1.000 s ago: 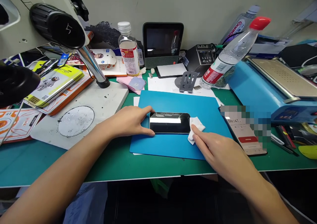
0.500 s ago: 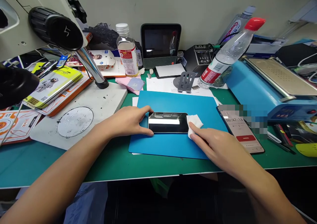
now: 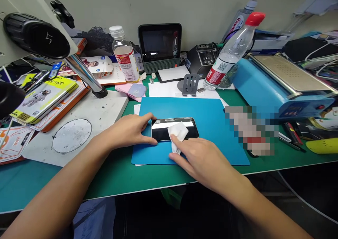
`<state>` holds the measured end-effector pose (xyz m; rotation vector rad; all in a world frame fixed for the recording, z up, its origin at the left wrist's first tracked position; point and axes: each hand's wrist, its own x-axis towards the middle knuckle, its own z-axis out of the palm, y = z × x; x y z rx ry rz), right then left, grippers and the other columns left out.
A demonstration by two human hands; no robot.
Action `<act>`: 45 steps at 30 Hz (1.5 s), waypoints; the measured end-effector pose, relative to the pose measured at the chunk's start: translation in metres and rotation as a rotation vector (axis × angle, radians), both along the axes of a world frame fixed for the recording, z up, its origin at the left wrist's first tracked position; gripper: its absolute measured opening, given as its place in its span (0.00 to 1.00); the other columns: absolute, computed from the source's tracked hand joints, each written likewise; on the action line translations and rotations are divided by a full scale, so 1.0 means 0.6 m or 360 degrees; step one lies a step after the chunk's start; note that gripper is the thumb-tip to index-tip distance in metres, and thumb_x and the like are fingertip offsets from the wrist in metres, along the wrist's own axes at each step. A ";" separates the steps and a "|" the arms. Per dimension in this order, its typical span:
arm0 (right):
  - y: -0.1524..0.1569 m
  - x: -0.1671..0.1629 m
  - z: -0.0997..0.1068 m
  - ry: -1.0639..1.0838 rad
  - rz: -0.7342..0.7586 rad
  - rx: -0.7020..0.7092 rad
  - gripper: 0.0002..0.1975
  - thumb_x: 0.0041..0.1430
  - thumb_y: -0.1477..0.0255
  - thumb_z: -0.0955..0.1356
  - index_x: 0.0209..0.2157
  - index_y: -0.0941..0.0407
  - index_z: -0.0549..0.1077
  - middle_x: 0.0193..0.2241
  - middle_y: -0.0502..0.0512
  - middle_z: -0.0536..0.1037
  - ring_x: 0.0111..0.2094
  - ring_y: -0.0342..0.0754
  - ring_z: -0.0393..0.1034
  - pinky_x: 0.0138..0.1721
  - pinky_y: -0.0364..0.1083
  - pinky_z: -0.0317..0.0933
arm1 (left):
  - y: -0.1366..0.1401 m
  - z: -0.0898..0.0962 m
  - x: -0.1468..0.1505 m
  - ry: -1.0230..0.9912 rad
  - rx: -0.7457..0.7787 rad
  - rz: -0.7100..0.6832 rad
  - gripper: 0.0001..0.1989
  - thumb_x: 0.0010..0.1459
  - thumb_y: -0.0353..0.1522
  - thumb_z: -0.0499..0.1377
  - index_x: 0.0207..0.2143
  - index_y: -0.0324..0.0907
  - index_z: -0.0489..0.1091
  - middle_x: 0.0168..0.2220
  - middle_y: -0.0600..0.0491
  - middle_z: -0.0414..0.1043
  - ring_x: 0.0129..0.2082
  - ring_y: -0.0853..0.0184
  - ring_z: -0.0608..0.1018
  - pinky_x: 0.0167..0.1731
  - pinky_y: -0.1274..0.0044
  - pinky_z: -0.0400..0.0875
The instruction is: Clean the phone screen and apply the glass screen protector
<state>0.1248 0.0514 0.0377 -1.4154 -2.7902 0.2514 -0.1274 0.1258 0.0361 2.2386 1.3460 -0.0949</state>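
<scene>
A smartphone (image 3: 158, 134) with a dark, glossy screen lies crosswise on a blue mat (image 3: 211, 126). My left hand (image 3: 133, 129) grips its left end, thumb at the near edge and fingers at the far edge. A folded white wipe (image 3: 178, 130) is pressed onto the right half of the screen, covering part of it. My right hand (image 3: 199, 158) holds the wipe, index finger on top and thumb near the phone's front edge.
Left stands a microscope base (image 3: 105, 115) beside stacked boxes (image 3: 44, 94). Behind the mat are a drink bottle (image 3: 125, 59), a screen device (image 3: 160, 43) and a grey phone stand (image 3: 190, 84). On the right are a red-capped bottle (image 3: 227, 59), a blue machine (image 3: 269, 91) and a partly blurred-out phone (image 3: 253, 152).
My right hand has moved the wipe leftward, from the phone's right end onto its screen. My left hand keeps its hold. The whole view has shifted slightly.
</scene>
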 end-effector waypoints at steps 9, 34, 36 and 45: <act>-0.014 0.079 -0.021 0.0184 -0.0266 0.0112 0.21 0.74 0.67 0.60 0.61 0.53 0.75 0.39 0.56 0.87 0.35 0.52 0.82 0.31 0.48 0.71 | 0.000 0.003 -0.002 -0.0007 0.0001 -0.0009 0.37 0.56 0.56 0.63 0.61 0.47 0.64 0.33 0.54 0.74 0.34 0.57 0.77 0.28 0.74 0.57; -0.019 0.085 -0.032 0.0085 -0.0271 0.0427 0.20 0.72 0.72 0.61 0.57 0.63 0.77 0.23 0.52 0.78 0.22 0.48 0.70 0.23 0.47 0.58 | 0.003 -0.001 -0.005 -0.0033 0.0023 -0.0015 0.36 0.54 0.56 0.65 0.59 0.49 0.65 0.34 0.54 0.75 0.35 0.57 0.77 0.28 0.75 0.56; -0.010 0.072 -0.029 0.0028 -0.0277 0.0454 0.20 0.71 0.73 0.61 0.57 0.65 0.77 0.24 0.53 0.79 0.22 0.48 0.71 0.23 0.48 0.59 | 0.003 -0.001 -0.004 -0.0028 0.0028 -0.0013 0.36 0.54 0.56 0.65 0.59 0.48 0.65 0.34 0.54 0.75 0.35 0.57 0.77 0.28 0.75 0.56; 0.006 -0.082 -0.016 -0.0126 -0.0021 0.0280 0.24 0.67 0.79 0.60 0.61 0.70 0.72 0.34 0.66 0.85 0.30 0.54 0.79 0.28 0.49 0.66 | 0.000 -0.004 0.000 -0.0002 0.0042 -0.0028 0.33 0.57 0.55 0.61 0.58 0.45 0.64 0.31 0.56 0.72 0.29 0.61 0.74 0.27 0.75 0.56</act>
